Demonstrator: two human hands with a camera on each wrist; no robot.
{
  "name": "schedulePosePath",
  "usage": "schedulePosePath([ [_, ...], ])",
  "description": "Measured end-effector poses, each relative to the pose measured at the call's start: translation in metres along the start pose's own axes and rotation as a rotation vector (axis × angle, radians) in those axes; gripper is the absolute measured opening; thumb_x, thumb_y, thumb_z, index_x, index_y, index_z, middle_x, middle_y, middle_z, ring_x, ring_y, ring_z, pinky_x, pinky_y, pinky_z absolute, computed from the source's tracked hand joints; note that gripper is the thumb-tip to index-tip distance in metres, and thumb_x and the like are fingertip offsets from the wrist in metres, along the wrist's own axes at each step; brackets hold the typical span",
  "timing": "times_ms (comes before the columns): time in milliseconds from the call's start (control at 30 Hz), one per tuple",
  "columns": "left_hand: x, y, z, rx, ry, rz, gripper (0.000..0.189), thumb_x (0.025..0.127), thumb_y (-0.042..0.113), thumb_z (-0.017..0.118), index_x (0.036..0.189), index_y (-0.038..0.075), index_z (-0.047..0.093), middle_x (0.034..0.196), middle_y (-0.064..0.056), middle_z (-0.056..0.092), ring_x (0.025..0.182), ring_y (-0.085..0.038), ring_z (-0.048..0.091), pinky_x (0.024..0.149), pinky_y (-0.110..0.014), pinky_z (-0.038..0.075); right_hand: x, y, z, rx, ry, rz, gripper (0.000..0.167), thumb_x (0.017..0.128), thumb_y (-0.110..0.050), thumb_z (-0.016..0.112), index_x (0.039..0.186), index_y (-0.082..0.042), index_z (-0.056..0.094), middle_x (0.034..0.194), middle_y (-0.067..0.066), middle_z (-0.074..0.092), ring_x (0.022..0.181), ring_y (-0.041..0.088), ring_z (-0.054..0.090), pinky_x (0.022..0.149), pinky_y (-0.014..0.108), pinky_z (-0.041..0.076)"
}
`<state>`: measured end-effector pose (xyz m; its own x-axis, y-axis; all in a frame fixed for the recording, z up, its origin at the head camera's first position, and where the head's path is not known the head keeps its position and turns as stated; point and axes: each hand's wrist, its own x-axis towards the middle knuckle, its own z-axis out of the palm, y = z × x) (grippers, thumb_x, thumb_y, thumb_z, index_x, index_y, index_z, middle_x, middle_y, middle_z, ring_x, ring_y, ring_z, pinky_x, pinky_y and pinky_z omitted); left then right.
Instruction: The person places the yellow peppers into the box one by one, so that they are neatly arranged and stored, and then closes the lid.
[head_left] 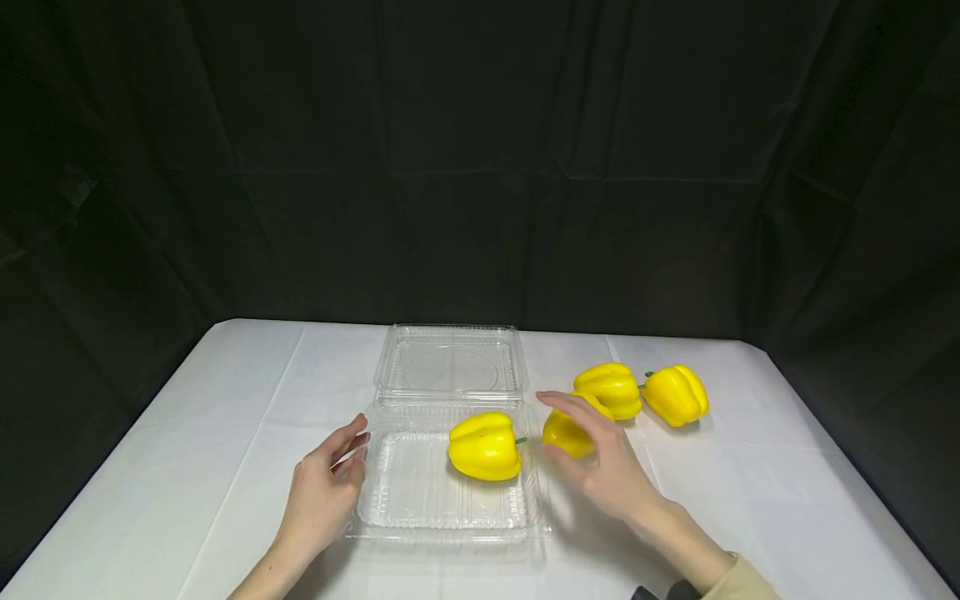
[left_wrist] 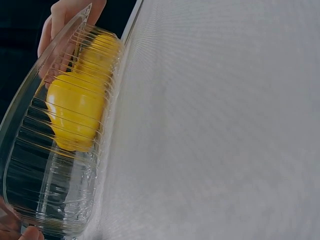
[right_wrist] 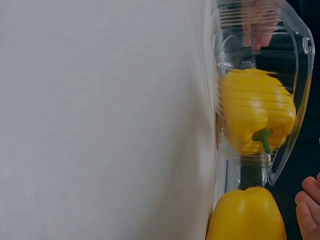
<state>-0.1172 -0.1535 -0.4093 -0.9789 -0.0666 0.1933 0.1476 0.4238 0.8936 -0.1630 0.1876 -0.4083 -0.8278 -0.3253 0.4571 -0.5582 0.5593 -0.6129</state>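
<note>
A yellow bell pepper with a green stem lies in the right half of the clear plastic clamshell container, whose lid is folded back behind it. My left hand is at the container's left side, fingers loosely bent, fingertips right at the rim. Around a second bell pepper, just right of the container, my right hand is spread, thumb and fingers apart. In the right wrist view, its fingers show a gap to the nearest pepper.
Behind my right hand lie two more yellow bell peppers, one near the second pepper and another farther right. All this stands on a white-covered table. A black curtain hangs behind it and along both sides.
</note>
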Motion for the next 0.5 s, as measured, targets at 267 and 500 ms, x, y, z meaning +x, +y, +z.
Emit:
schedulePosePath([
  [267, 0.0002, 0.0010, 0.0000, 0.015, 0.001, -0.004, 0.047, 0.092, -0.008, 0.057, 0.139, -0.007, 0.051, 0.141, -0.021, 0.056, 0.124, -0.035, 0.061, 0.104, -0.037, 0.051, -0.0009, 0.0050, -0.0053, -0.026, 0.022, -0.025, 0.058, 0.085, -0.006, 0.074, 0.139, -0.019, 0.057, 0.141, -0.002, 0.059, 0.133, 0.023, 0.051, 0.112, 0.057, 0.039],
  [500, 0.0012, 0.0019, 0.0014, 0.039, 0.009, 0.010, 0.046, 0.092, -0.008, 0.057, 0.138, -0.010, 0.051, 0.140, -0.025, 0.056, 0.123, -0.038, 0.061, 0.101, -0.038, 0.052, -0.0035, 0.0091, -0.0098, -0.034, 0.028, -0.029, 0.063, 0.083, -0.002, 0.074, 0.140, -0.022, 0.056, 0.142, -0.001, 0.058, 0.133, 0.023, 0.050, 0.117, 0.023, 0.032],
])
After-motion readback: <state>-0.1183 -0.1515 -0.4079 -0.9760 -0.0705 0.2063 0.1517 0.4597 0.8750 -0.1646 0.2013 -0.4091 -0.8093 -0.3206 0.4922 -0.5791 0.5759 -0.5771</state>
